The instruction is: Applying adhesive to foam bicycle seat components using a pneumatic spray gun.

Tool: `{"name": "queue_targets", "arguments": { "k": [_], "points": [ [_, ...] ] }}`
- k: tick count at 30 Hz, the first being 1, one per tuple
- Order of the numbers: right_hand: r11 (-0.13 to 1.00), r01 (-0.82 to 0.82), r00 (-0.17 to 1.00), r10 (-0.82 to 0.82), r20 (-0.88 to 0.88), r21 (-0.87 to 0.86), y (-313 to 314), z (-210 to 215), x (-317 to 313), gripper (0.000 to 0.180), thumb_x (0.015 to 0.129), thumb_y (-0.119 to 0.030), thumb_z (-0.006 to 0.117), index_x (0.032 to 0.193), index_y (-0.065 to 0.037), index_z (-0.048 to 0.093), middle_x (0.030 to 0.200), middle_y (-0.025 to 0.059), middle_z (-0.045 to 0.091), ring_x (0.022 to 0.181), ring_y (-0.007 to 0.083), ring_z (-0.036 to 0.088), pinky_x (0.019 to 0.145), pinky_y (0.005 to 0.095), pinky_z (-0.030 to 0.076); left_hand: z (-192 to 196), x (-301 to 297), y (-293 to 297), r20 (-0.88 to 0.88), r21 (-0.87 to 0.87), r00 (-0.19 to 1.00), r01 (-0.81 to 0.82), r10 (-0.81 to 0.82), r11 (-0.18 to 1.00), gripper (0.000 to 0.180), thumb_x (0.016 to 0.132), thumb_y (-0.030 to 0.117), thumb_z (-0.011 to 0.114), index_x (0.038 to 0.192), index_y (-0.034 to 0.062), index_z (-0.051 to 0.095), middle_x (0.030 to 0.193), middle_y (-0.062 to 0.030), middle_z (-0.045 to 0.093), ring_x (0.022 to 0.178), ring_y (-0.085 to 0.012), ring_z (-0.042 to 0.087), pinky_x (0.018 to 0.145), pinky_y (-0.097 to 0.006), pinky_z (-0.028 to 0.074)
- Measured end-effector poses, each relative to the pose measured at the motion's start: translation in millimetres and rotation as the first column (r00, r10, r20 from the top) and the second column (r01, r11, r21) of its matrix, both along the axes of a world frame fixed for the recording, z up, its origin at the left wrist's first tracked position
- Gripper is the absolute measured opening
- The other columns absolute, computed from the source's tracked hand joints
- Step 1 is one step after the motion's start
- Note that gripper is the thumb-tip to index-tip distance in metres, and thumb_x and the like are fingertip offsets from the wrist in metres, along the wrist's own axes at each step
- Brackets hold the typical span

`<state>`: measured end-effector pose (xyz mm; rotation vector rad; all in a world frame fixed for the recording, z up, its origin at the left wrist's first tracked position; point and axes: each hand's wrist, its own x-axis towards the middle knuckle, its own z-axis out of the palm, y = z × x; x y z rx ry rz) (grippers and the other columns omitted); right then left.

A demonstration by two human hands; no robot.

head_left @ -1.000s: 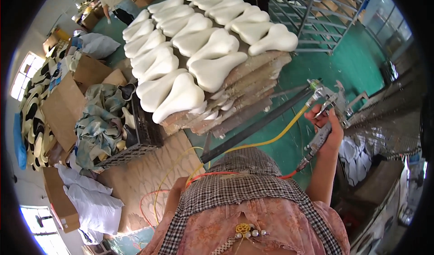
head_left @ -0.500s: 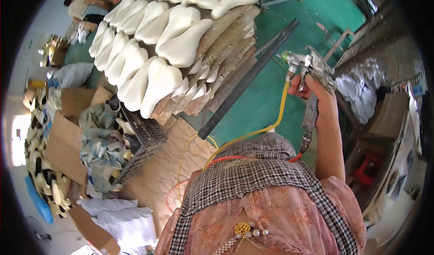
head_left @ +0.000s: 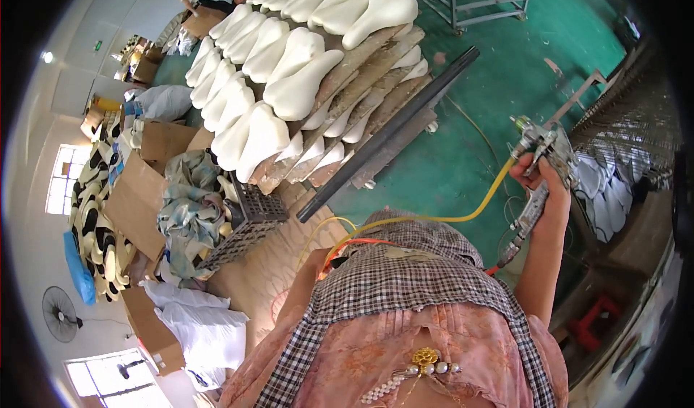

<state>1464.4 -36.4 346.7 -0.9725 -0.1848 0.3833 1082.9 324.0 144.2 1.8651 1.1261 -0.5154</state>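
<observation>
Gripping metal spray gun point(head_left: 538, 151) in my right hand point(head_left: 543, 184), fingers clamped round its handle, yellow hose point(head_left: 463, 216) trailing to my chest. Left hand unseen. White moulded forms point(head_left: 289, 82) racked well left.

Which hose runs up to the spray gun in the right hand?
The yellow hose; it curves up to the spray gun, whereas the orange hose stays low near the apron.
</observation>
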Motion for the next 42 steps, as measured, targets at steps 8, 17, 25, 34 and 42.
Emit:
{"name": "queue_targets", "arguments": {
  "k": [8, 17, 25, 34, 42],
  "points": [
    [0.995, -0.08, 0.997, 0.082, -0.017, 0.063, -16, 1, 36, 0.022, 0.087, -0.016, 0.051, 0.096, 0.002, 0.057, 0.085, 0.0104, 0.062, 0.076, 0.0215, 0.061, 0.076, 0.0354, 0.048, -121, -50, 3, 0.099, 0.523, 0.841, 0.412, -0.533, 0.746, 0.031, 0.079, 0.026, 0.052, 0.102, 0.0066, 0.062, 0.082, -0.0136, 0.065, 0.071, -0.0208, 0.062, 0.064, -0.035, 0.049],
    [0.992, -0.125, 0.992, 0.125, -0.024, -0.008, -21, -2, 45, 0.021, 0.086, -0.016, 0.05, 0.096, 0.001, 0.056, 0.085, 0.0103, 0.062, 0.076, 0.0214, 0.061, 0.077, 0.037, 0.05, 69, 124, -22, 0.255, -0.851, -0.611, -0.51, 0.749, -0.126, 0.013, 0.074, 0.024, 0.042, 0.081, 0.012, 0.043, 0.07, -0.0032, 0.044, 0.069, -0.0217, 0.046, 0.063, -0.04, 0.037],
    [0.99, -0.138, 0.99, 0.137, -0.041, -0.036, -19, -11, 54, 0.021, 0.086, -0.016, 0.049, 0.095, 0.001, 0.056, 0.084, 0.0115, 0.061, 0.076, 0.0227, 0.061, 0.074, 0.0394, 0.051, 87, 141, -12, 0.128, -0.871, -0.848, -0.344, 0.514, -0.35, 0.014, 0.075, 0.03, 0.038, 0.068, 0.0174, 0.04, 0.061, 0.004, 0.041, 0.055, -0.0101, 0.035, 0.053, -0.028, 0.028],
    [0.991, -0.136, 0.99, 0.135, -0.036, -0.012, -21, -3, 77, 0.022, 0.086, -0.019, 0.05, 0.09, 0.002, 0.056, 0.082, 0.0117, 0.06, 0.074, 0.0234, 0.06, 0.075, 0.0381, 0.052, 86, 157, 3, 0.231, -0.825, -0.902, -0.381, 0.366, -0.417, 0.052, 0.08, 0.057, 0.045, 0.089, 0.0073, 0.058, 0.105, -0.0111, 0.054, 0.096, -0.0237, 0.048, 0.088, -0.04, 0.036],
    [0.983, -0.184, 0.98, 0.185, -0.072, 0.019, 10, 5, 91, 0.02, 0.086, -0.018, 0.05, 0.089, 0.001, 0.056, 0.083, 0.0115, 0.061, 0.072, 0.0241, 0.061, 0.071, 0.0394, 0.054, 80, 153, 20, 0.256, -0.811, -0.854, -0.445, 0.454, -0.379, 0.045, 0.08, 0.05, 0.049, 0.088, 0.006, 0.055, 0.112, -0.0119, 0.047, 0.101, -0.0236, 0.044, 0.091, -0.039, 0.035]
  ]
}}
